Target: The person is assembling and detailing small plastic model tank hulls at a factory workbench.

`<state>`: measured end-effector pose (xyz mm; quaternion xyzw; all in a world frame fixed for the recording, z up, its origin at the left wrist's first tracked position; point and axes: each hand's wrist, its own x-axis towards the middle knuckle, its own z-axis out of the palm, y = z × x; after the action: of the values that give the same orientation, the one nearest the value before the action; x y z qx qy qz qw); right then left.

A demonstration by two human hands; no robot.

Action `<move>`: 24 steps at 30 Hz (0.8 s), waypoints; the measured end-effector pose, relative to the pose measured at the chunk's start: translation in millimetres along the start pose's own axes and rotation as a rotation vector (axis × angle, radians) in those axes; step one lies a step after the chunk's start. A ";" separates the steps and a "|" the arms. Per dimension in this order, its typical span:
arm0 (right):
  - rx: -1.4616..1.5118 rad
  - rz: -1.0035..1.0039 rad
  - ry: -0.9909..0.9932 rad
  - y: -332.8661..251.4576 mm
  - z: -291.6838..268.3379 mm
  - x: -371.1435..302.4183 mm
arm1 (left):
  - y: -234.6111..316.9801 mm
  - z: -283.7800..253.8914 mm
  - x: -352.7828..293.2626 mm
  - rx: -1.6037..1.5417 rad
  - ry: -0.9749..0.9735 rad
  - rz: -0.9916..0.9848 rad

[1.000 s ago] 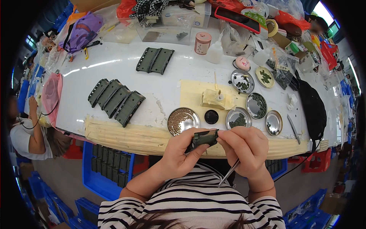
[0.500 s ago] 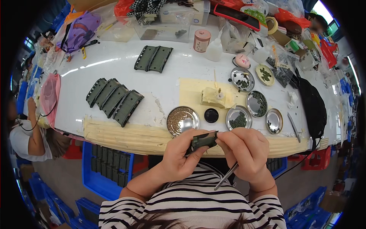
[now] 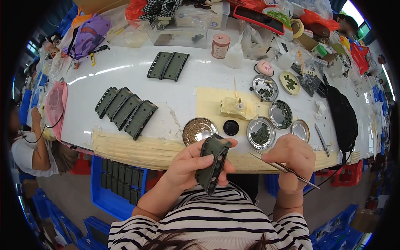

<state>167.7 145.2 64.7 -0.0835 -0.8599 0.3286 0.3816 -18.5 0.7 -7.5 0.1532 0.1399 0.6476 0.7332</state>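
My left hand (image 3: 183,170) is closed around a dark green, curved plastic part (image 3: 205,166) with a row of holes along its edge, held tilted over my lap near the table edge. Off to the right, my right hand (image 3: 295,155) grips metal tweezers (image 3: 301,179). Their thin tips point left, towards the held part but apart from it. Just beyond the hands stand a steel dish of small brown pieces (image 3: 208,132) and a steel dish of small green pieces (image 3: 267,123). A small black round dish (image 3: 231,127) sits between them.
Similar green parts (image 3: 126,109) lie in a row at left, with a pair (image 3: 168,66) farther back. More small dishes (image 3: 281,114), a taped block (image 3: 232,107), a squeeze bottle (image 3: 234,55) and a second metal tool (image 3: 321,139) are on the table. A blue crate (image 3: 95,182) holds similar parts below.
The green part has been turned more upright and brought closer to my body. My right hand has drawn away from it to the right, and the tweezers now point left.
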 end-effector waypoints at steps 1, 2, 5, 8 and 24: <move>-0.025 0.005 0.001 -3.4 1.3 1.7 | -0.5 -0.9 0.9 -0.085 -0.023 -0.023; -0.049 0.010 0.004 -8.0 5.0 4.4 | -0.1 -1.4 1.5 -0.110 -0.028 -0.035; -0.046 -0.013 -0.064 -9.4 2.1 7.9 | 0.3 -0.7 1.6 -0.147 -0.001 -0.047; -0.029 -0.052 -0.123 -7.4 1.4 12.3 | 0.2 6.1 1.0 -0.090 0.075 -0.021; -0.060 -0.142 -0.191 -4.1 8.1 18.9 | 2.2 8.1 -0.6 0.079 0.103 -0.038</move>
<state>149.2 145.5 74.7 -0.0022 -0.9056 0.2813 0.3174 -17.3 -0.1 0.8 0.1459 0.2058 0.6345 0.7306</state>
